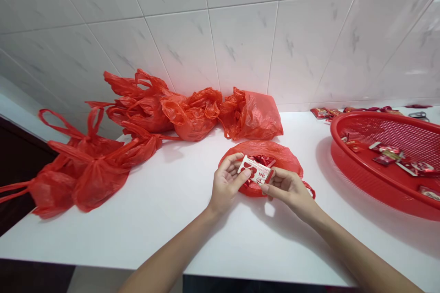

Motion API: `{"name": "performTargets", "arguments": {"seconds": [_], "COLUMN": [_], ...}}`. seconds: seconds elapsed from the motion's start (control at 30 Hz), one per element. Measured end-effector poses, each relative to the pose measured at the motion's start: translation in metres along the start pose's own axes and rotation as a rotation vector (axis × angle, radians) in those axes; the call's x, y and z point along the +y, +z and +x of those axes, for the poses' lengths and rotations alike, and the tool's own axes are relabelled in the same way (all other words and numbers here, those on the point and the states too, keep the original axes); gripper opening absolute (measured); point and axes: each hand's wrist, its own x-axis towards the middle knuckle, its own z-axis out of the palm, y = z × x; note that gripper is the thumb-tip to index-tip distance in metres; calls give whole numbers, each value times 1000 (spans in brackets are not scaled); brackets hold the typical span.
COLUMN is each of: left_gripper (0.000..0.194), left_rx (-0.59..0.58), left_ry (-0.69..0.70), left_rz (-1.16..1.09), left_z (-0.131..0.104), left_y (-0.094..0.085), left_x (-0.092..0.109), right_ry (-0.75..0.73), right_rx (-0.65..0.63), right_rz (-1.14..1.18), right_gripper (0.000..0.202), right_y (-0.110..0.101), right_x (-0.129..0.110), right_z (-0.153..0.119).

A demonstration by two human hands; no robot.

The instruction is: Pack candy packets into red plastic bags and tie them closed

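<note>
Both hands hold a small white packet (255, 170) with red print, tilted toward me. My left hand (229, 179) pinches its left end, thumb lying on the front. At the right end, my right hand (289, 191) grips the packet between thumb and fingers. Just behind and below it lies an open red plastic bag (287, 158) on the white table. Shiny red wrapped pieces (264, 160) show inside that bag, partly hidden by the packet and my hands.
Several filled red plastic bags (195, 116) stand along the tiled wall and at the left (99, 178). A red mesh basket (347, 155) at the right holds several small packets (388, 152). More wrapped packets (323, 113) lie behind it. The table's front edge runs below my forearms.
</note>
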Motion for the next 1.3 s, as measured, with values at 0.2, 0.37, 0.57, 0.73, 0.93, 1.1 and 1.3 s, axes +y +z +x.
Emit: {"name": "performTargets", "arguments": {"seconds": [0.2, 0.37, 0.57, 0.73, 0.93, 1.1, 1.3], "left_gripper": [41, 41, 27, 37, 47, 45, 51], "left_rx": [-12, -12, 55, 49, -8, -36, 34], "left_ry": [18, 32, 150, 336, 291, 204, 239], "left_rz": [27, 64, 425, 842, 1180, 1398, 1465], "left_z": [-1, -1, 3, 5, 4, 8, 11], "left_y": [1, 2, -7, -13, -16, -19, -18], "left_x": [2, 2, 1, -4, -14, -12, -9], "right_ry": [40, 79, 175, 159, -202, -532, -631], "right_rx": [-24, -79, 10, 139, 272, 422, 475], "right_rz": [31, 70, -11, -95, -622, -1009, -1161], "right_gripper": [31, 31, 31, 42, 38, 32, 40], "right_y": [-1, -1, -8, -13, -19, -45, -65], "right_x": [-1, -2, -3, 8, 14, 7, 1], "right_z": [1, 2, 5, 8, 10, 10, 11]}}
